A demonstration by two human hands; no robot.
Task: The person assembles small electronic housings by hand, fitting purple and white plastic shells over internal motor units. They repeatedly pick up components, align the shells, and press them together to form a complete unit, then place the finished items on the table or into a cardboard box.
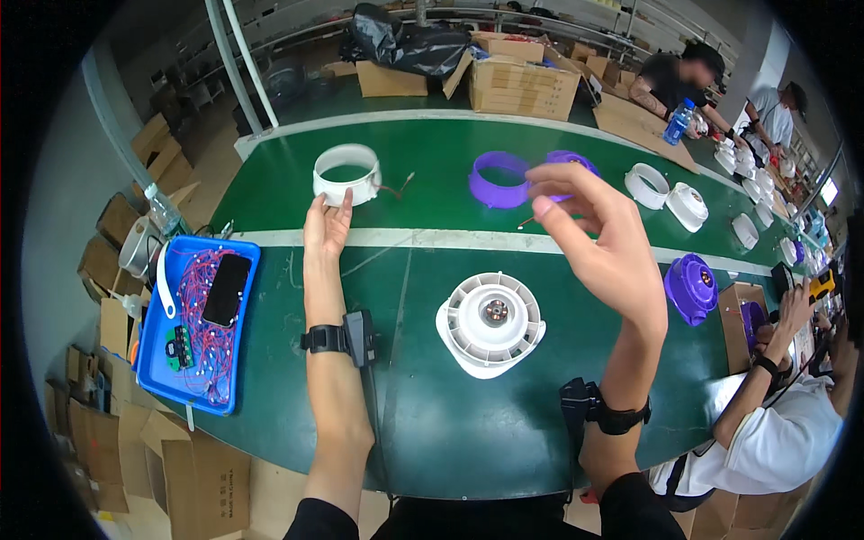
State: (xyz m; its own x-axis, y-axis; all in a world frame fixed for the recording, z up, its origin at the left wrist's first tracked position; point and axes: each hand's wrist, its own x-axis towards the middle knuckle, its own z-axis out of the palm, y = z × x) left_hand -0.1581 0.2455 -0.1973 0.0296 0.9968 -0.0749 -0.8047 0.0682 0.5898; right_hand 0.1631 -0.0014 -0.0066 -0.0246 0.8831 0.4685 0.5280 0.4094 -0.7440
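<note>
While my left hand (329, 229) touches the white ring's (364, 190) near wall (cannot tell if gripping), my right hand (605, 245) hangs empty, fingers parted. White finned housing (490, 317) lies on green bench (504, 441), rightward of ring and nearer me; right hand is closer.

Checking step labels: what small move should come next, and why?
Probably bring the white ring toward the white base: the left hand touches the ring's near side, the base sits uncovered on the table, and the right hand looks empty.
</note>
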